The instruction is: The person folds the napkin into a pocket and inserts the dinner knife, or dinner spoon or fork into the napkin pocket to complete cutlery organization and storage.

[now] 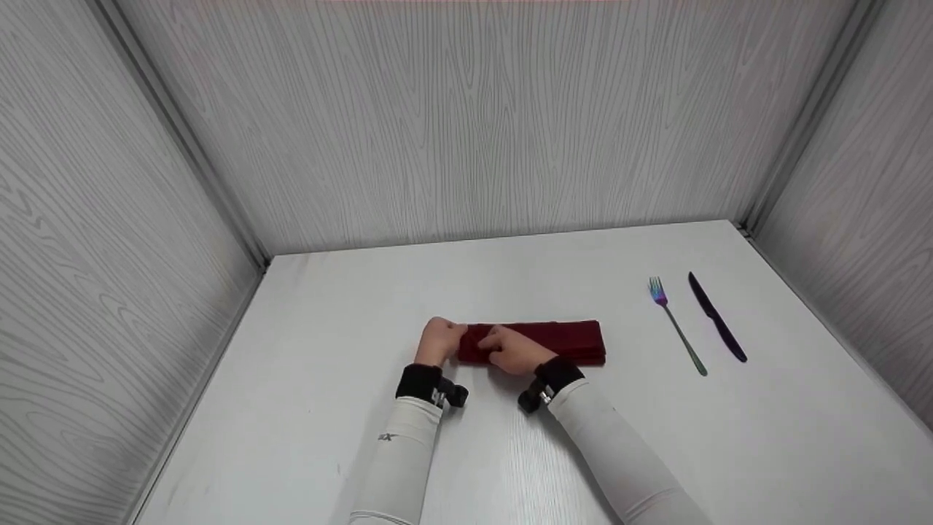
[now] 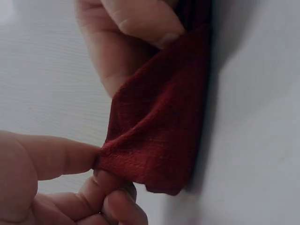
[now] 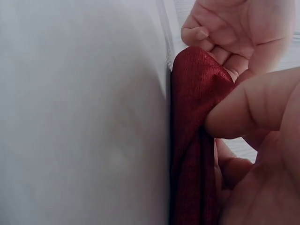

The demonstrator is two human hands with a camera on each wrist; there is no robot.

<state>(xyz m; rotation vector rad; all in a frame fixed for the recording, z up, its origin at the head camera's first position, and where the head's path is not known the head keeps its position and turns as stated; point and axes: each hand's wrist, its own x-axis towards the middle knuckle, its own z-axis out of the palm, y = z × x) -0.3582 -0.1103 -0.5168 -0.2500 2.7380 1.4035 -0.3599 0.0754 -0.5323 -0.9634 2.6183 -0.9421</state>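
A dark red cloth (image 1: 568,341), folded into a long strip of several layers, lies crosswise on the white table. My left hand (image 1: 441,339) is at the strip's left end, where thumb and fingers pinch a corner; the left wrist view shows the cloth (image 2: 154,126) creasing away from that grip. Farther along the strip, my right hand (image 1: 519,354) reaches over it with bent fingers. In the right wrist view, a digit of that hand presses into the cloth (image 3: 194,89) where the turned end meets the layers, with other fingers behind it.
To the right of the cloth lie a rainbow-sheened fork (image 1: 678,328) and a dark knife (image 1: 716,316), side by side with a gap between. Grey wood-grain panels (image 1: 466,131) enclose the white table (image 1: 328,423) at the back and on both sides.
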